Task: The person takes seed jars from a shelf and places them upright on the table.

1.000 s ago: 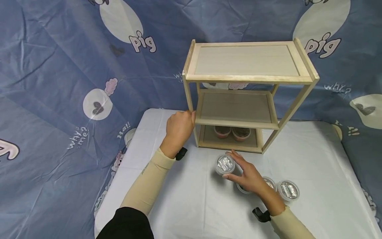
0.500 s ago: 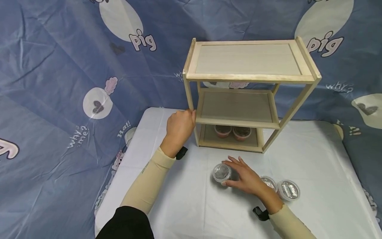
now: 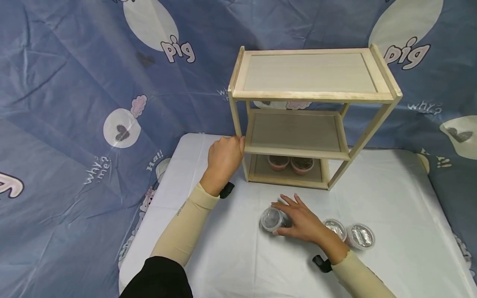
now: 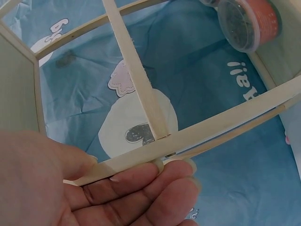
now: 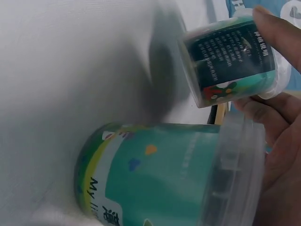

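My left hand [image 3: 225,157] grips the left front post [image 4: 141,153] of a light wooden three-tier shelf [image 3: 298,155], with thumb and fingers on either side of the post in the left wrist view. Over the white cloth in front of the shelf, my right hand [image 3: 299,221] holds a small clear-lidded tub [image 3: 271,219] by its upper rim, between thumb and fingers. This tub [image 5: 230,61] has a dark and green printed label and leans in the right wrist view. A second tub [image 5: 155,174] with a green label stands closer to that camera.
Two tubs [image 3: 335,229] [image 3: 360,236] with silvery tops stand beside my right wrist, the nearer partly covered by the hand. Two reddish tubs [image 3: 278,163] [image 3: 302,165] sit on the bottom shelf tier. A blue printed cloth [image 3: 74,82] hangs behind and at the left.
My right hand has moved the held tub left and toward me over the cloth. A tub that partly showed below the hand is now hidden in the head view. My left hand stays put.
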Tool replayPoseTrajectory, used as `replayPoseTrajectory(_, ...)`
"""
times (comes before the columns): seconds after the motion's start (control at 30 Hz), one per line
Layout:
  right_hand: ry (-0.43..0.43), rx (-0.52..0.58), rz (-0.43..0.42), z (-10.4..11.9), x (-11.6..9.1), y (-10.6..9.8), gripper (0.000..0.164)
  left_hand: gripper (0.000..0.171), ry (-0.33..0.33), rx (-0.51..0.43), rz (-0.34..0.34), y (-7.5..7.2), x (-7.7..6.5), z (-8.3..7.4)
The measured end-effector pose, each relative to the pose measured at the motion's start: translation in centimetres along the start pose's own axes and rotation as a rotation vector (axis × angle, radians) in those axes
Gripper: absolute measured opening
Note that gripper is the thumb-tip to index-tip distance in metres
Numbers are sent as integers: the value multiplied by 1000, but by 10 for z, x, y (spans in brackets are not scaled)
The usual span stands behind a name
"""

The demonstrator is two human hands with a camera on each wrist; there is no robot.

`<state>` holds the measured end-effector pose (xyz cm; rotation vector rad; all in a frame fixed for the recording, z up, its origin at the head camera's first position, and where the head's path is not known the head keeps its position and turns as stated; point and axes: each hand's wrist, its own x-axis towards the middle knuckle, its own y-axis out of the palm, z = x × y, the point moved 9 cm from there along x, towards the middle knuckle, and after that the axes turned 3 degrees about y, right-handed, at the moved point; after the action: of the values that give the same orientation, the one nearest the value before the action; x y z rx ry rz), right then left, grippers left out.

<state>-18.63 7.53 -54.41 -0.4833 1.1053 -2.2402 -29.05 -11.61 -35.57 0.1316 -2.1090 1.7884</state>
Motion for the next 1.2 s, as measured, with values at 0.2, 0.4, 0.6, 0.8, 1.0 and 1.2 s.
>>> replayPoseTrajectory(0.2,8,-34,47,-2,-1,0,77,45,-12,-3,2,1,-1,1)
replayPoseTrajectory(0.4,73,4,77,-11,-9,-5,79,45,-22,-8,-4,0,-2,1)
replayPoseTrajectory(0.6,81,2,101,-15,-13,-7,77,44,-32,-17,-8,-1,-2,2)
replayPoseTrajectory(0.8,90,1,117,-17,-15,-8,76,44,-27,-21,-7,0,-2,2)
replayPoseTrajectory(1.0,131,5,141,-21,-15,-9,75,45,-13,-17,-6,0,-2,0)
replayPoseTrajectory(1.2,120,2,143,-19,-16,-10,74,46,-9,-12,-5,0,0,-1)
